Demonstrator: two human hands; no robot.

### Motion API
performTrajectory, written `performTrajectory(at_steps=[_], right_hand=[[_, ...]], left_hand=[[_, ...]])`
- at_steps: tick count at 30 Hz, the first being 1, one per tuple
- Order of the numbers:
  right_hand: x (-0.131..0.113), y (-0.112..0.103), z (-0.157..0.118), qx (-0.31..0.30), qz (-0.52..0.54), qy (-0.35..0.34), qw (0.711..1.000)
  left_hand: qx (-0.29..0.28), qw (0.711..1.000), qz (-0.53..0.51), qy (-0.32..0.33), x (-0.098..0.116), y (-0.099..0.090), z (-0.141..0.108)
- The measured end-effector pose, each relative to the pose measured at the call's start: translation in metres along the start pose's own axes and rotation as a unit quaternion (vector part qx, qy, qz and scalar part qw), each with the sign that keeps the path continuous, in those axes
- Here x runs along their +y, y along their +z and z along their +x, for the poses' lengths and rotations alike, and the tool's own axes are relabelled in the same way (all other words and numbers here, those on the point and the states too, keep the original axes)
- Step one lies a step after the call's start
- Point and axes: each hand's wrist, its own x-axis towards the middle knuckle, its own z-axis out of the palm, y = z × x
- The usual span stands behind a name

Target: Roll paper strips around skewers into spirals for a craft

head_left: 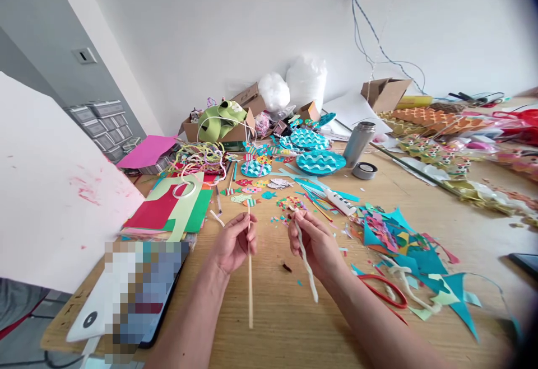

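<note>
My left hand (235, 240) is closed around a thin wooden stick (251, 290), held upright above the table. The stick's tip shows above the fingers, and its long lower end hangs below them. A short pale piece (217, 219) shows just behind that hand. My right hand (313, 240) pinches a white twisted cord (306, 268) near its top, and the rest dangles down. The two hands are apart. Between and beyond them lie colourful paper fish (252, 190) and small confetti scraps (290, 203). A dark brown bit (286, 267) rests on the wood below.
Stacked coloured paper (155, 212) and a phone (163, 296) are at left. Right of my hands are a glue tube (340, 202), paper scraps (424, 260) and red-handled scissors (384, 290). Farther back stand a metal flask (360, 145), blue wavy plates (320, 162) and a cardboard box (384, 93).
</note>
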Motion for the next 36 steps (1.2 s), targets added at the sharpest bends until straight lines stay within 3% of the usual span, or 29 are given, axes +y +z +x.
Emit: performTrajectory(at_steps=[7, 15, 21, 36], right_hand=[[0.005, 0.005, -0.003, -0.026, -0.103, 0.015, 0.994], [0.008, 0.000, 0.002, -0.019, -0.109, 0.002, 0.994], [0.009, 0.001, 0.002, -0.021, -0.127, 0.004, 0.992], [0.006, 0.004, -0.001, -0.025, -0.142, 0.020, 0.989]], left_hand=[[-0.008, 0.996, 0.079, -0.030, -0.007, 0.003, 0.001], [-0.035, 0.987, 0.131, -0.090, -0.002, 0.014, -0.008], [-0.014, 0.979, 0.194, -0.060, -0.004, 0.016, -0.011], [-0.018, 0.971, 0.238, -0.016, -0.011, 0.011, -0.009]])
